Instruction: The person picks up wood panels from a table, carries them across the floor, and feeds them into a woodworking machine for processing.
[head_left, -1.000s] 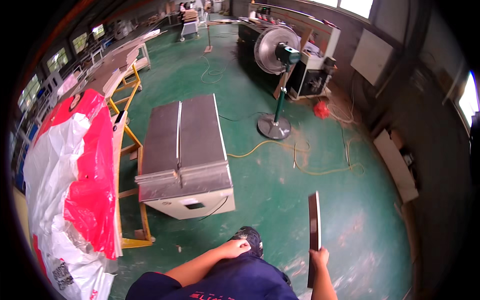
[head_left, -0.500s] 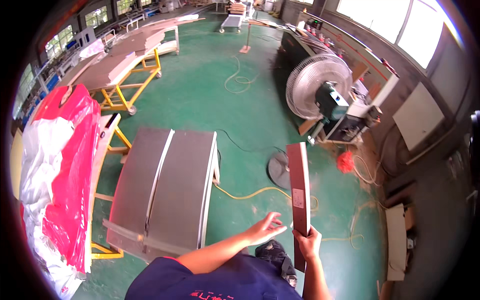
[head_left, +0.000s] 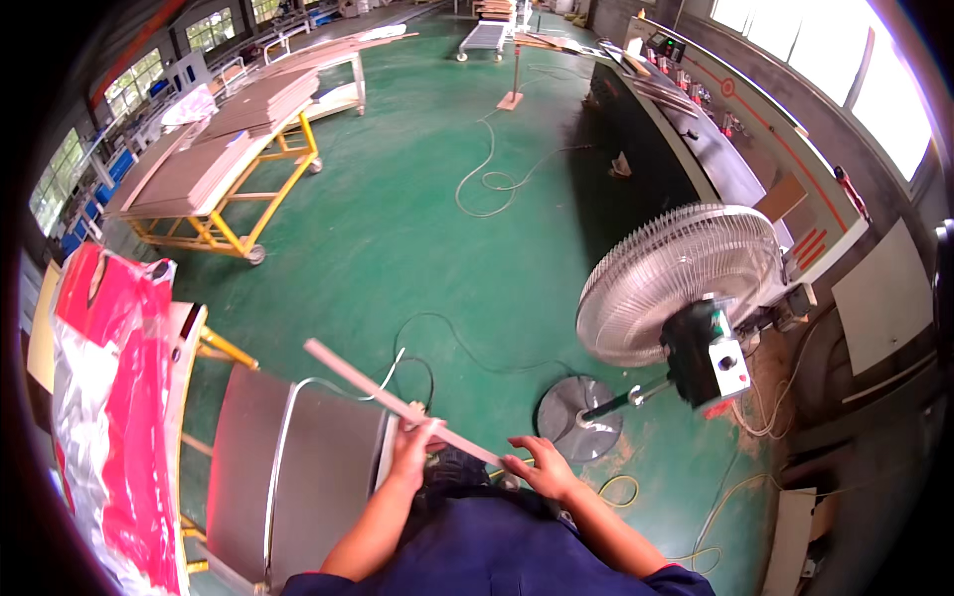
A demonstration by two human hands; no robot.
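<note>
Both my hands are on a long, narrow board (head_left: 363,380), its pale pinkish edge turned up, slanting from far left to near right in front of my body. My left hand (head_left: 410,455) grips it past the middle, fingers closed around it. At the near end my right hand (head_left: 545,471) holds it with the thumb on the edge; its other fingers reach out and their grip is partly hidden. Under the board's far part lies a grey panel (head_left: 333,487) on the left, with a thin white bent strip (head_left: 280,457) across it.
A pedestal fan (head_left: 681,283) stands on a round base (head_left: 579,417) at right, beside a long machine (head_left: 696,149). Red and clear plastic wrapping (head_left: 114,397) covers a stack at left. A yellow-framed cart (head_left: 234,233) carries boards behind it. Cables and a yellow hose (head_left: 618,489) cross the green floor.
The board has swung from upright at my right to a slant in front of me, further left. My left hand, open and off it before, now holds it. The view has turned.
</note>
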